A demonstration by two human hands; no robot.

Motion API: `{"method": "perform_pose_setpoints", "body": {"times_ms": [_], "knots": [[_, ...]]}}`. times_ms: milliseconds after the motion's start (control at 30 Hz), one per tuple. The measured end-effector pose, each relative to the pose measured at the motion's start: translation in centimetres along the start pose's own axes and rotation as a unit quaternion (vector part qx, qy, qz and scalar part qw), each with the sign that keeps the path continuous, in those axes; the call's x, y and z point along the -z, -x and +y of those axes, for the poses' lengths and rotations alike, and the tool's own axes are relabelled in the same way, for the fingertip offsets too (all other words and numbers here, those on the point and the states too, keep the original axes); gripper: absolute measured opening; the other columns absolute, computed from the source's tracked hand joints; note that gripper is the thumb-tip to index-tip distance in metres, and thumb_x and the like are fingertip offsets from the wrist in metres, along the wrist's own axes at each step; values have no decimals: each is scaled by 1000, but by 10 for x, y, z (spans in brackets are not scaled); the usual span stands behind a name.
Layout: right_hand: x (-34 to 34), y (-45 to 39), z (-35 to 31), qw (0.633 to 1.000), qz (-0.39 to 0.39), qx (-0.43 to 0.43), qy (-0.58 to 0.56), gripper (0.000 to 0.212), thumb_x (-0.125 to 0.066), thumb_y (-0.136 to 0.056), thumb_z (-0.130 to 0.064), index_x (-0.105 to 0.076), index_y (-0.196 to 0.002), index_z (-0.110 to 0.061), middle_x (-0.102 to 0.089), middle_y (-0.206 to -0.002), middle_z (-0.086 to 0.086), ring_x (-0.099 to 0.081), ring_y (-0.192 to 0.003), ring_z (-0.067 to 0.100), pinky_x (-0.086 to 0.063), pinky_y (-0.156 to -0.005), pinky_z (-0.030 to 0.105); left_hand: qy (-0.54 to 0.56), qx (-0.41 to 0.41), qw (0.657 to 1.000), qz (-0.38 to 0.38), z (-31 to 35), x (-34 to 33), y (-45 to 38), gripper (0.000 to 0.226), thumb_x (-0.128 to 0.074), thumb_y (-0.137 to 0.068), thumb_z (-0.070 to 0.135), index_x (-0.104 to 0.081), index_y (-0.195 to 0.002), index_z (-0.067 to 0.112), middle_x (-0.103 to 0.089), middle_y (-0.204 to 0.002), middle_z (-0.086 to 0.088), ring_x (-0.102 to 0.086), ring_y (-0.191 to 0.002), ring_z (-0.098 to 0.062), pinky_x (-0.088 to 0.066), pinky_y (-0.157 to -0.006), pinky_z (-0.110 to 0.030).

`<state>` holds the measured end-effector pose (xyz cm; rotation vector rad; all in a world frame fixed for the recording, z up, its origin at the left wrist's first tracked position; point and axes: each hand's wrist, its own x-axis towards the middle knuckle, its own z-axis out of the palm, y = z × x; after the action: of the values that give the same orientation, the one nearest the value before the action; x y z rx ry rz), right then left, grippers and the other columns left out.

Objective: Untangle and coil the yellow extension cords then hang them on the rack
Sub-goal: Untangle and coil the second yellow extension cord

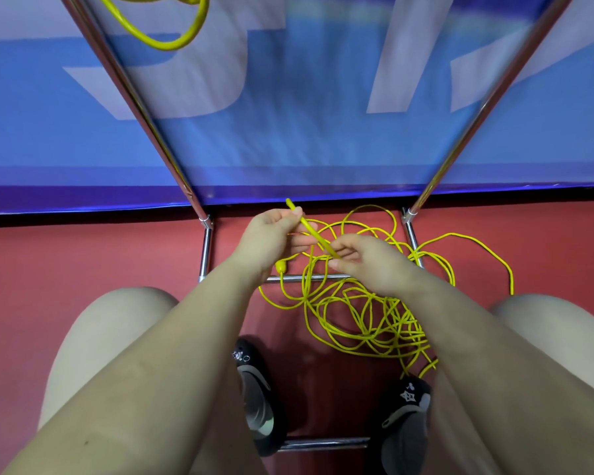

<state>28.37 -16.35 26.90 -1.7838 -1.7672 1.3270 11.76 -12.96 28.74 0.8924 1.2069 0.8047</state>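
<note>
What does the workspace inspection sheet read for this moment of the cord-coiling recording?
Surface: red floor, bare apart from the cord and rack base.
Job's things: tangled yellow cord heaped on the floor over the lower bars of the metal rack; one coiled yellow cord already hangs at the top.
Clutter: nothing seen.
Hands: left hand and right hand both pinch one short stretch of cord held up between them.
Cables: yellow connector hangs just below the left hand; loose loops spread to the right.
Surroundings: blue banner with pale lettering behind the rack; two dark shoes and bare knees below.
</note>
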Motion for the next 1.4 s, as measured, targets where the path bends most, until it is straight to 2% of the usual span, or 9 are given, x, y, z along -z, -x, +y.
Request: {"method": "perform_pose_setpoints", "body": {"times_ms": [233,400,567,733,900,1000,1133,1300,1400], "knots": [[2,2,-4,999,28,25,37,11,-59,-91,-24,-52,-83,-22,-56,-73,-10,-58,-73,15,-43,-65,26,98,0,995,-7,4,3,-2,19,-44,-100,23,-59,-96,12,-74,-78,4,-70,-70,-9,-57,-66,-21],[13,5,-26,957,62,9,-283,7,-50,-96,-17,-54,-94,-11,-62,-77,0,-66,-54,7,-50,-52,16,38,22,998,-50,-1,0,-1,21,-42,-100,27,-61,-103,20,-69,-100,1,-66,-89,-13,-50,-89,-31],[24,-1,-26,872,112,-57,-473,13,-46,-98,-23,-55,-94,-14,-67,-91,3,-69,-69,15,-56,-71,26,-66,61,985,-145,-9,-12,7,25,-40,-100,31,-63,-101,19,-69,-96,2,-65,-88,-6,-50,-76,-14],[22,-3,-27,830,121,-58,-542,16,-45,-98,-22,-54,-91,-12,-67,-90,4,-68,-77,19,-54,-78,31,-108,-5,988,-114,-9,-13,8,18,-46,-98,8,-59,-87,15,-61,-79,-2,-59,-69,-6,-47,-59,-12],[17,-5,-21,942,138,-36,-304,21,-44,-98,-22,-55,-114,-12,-65,-99,7,-64,-83,17,-50,-69,19,-71,-27,996,-37,-4,-8,5,19,-43,-100,10,-57,-90,16,-59,-76,-2,-59,-62,-8,-52,-58,-19],[4,-3,-7,992,66,13,-103,18,-52,-95,-24,-59,-110,-17,-62,-91,-6,-57,-84,9,-45,-74,19,-1,-13,1000,7,2,-2,1,18,-42,-100,14,-58,-93,18,-60,-77,0,-64,-61,-5,-53,-64,-25],[-8,-1,3,1000,5,8,-20,28,-59,-91,-23,-60,-116,-11,-58,-97,-7,-57,-93,11,-45,-88,26,87,4,996,15,6,3,0,18,-42,-100,15,-58,-93,18,-61,-77,1,-67,-60,-5,-56,-55,-22],[-3,-2,4,995,54,38,69,15,-61,-89,-28,-64,-100,-18,-57,-84,-12,-57,-82,12,-47,-80,32,119,14,993,14,6,3,0,16,-43,-100,15,-59,-96,17,-68,-77,3,-69,-65,-6,-57,-57,-23],[-4,-2,1,997,49,50,35,9,-60,-89,-27,-58,-81,-25,-60,-74,-8,-60,-74,20,-51,-77,38,147,14,989,9,7,4,-3,15,-43,-100,18,-58,-104,17,-70,-86,1,-70,-71,-8,-57,-60,-22]]}}
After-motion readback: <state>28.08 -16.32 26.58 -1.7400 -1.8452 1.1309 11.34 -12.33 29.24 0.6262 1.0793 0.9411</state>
